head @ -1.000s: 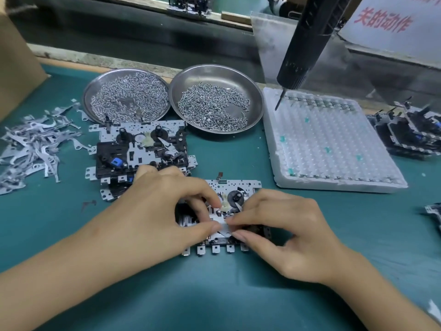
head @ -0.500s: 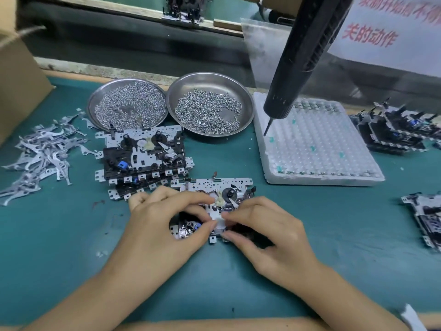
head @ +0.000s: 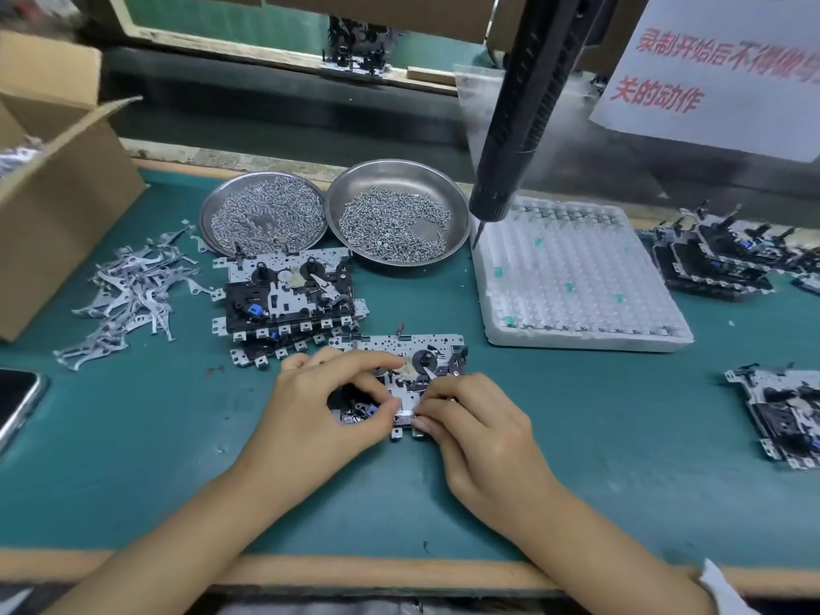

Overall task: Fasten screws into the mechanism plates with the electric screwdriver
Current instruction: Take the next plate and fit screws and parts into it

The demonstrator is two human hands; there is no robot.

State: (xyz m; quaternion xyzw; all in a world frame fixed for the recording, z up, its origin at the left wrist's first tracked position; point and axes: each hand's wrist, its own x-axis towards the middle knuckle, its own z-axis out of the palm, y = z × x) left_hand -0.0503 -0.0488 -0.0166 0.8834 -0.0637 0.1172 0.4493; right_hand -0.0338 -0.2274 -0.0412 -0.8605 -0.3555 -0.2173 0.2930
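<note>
Landmark: mechanism plate [head: 401,383] on the green mat [head: 599,437]. Left of it, loose metal levers [head: 128,295]; behind-left, stacked plates [head: 288,299] and two screw dishes [head: 399,210]. Left hand [head: 319,406] and right hand [head: 479,432] both pinch a small metal piece [head: 404,417] at its near edge. Electric screwdriver [head: 528,104] hangs behind-right, above the white foam tray [head: 577,277].

I see a table [head: 133,459] covered with a teal mat, edged in pale wood along the near side. A dark channel runs behind it, below a wood-framed partition [head: 248,37]. A white paper sign [head: 719,73] with red characters hangs at right. Light is even.
</note>
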